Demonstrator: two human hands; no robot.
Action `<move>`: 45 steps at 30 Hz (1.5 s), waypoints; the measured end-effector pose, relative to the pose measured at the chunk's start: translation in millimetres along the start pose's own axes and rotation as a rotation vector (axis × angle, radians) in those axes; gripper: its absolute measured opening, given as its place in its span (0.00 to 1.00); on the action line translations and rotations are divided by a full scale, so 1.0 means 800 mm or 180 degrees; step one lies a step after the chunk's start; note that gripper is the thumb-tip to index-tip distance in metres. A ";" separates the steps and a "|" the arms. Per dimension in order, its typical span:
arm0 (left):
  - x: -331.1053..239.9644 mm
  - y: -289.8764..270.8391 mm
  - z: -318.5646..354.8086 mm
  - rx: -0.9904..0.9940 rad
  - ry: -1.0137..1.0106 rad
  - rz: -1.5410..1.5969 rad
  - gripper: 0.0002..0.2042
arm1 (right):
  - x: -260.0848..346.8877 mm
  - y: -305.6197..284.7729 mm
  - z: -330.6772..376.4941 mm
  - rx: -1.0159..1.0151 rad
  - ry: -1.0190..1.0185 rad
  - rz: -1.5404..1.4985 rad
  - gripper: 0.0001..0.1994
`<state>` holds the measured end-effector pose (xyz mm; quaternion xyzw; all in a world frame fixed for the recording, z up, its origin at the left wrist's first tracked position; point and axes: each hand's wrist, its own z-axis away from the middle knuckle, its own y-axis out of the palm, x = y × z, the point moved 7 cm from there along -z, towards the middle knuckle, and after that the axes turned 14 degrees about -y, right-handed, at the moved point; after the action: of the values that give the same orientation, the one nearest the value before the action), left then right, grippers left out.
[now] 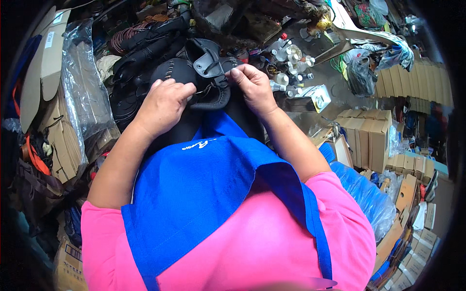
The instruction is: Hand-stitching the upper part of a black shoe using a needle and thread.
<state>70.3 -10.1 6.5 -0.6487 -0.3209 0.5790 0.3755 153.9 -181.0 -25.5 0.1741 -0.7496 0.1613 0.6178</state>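
**Left hand [167, 104] and right hand [252, 87] at one padded black piece [208, 63]**

The piece, curved with a grey inner face, lies far centre, between both hands. Left fingers curl inward, right thumb and forefinger nearly meet; I cannot tell what either grips. Near: one blue cloth apron [194, 179]. Left: crinkled clear plastic [87, 92]. Far right: clustered pale bottles [291, 56]; nearer, cardboard cartons [364, 138].

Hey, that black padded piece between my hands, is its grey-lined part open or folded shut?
Open: the black padded piece shows its grey lining, with no flap lying over it.
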 end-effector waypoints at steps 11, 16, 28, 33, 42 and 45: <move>0.075 -0.045 0.101 -0.0296 -0.0619 0.0035 0.05 | -0.018 -0.090 -0.011 -0.1001 -0.0029 -0.0241 0.14; 0.113 -0.075 0.096 -0.0622 -0.1574 0.3406 0.03 | 0.032 -0.108 -0.039 -0.1936 0.0044 -0.1721 0.20; 0.140 -0.032 0.069 -0.0127 -0.1694 0.4201 0.09 | 0.031 -0.111 0.033 0.1628 0.0597 0.2562 0.14; 0.216 -0.052 0.072 -0.0693 -0.1830 0.4597 0.05 | 0.026 -0.207 0.059 0.1291 0.1171 0.3618 0.11; 0.000 0.023 -0.081 -0.0050 -0.0361 0.1211 0.21 | 0.058 -0.044 -0.018 0.1563 0.0108 0.2027 0.07; 0.011 0.062 -0.100 0.0708 -0.1040 0.2099 0.25 | 0.049 -0.036 -0.039 0.1687 -0.0172 0.2040 0.07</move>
<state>149.9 -37.2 -36.5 -0.5715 -0.0858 0.7958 0.1810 187.1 -194.6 19.4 0.0892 -0.7144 0.5282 0.4503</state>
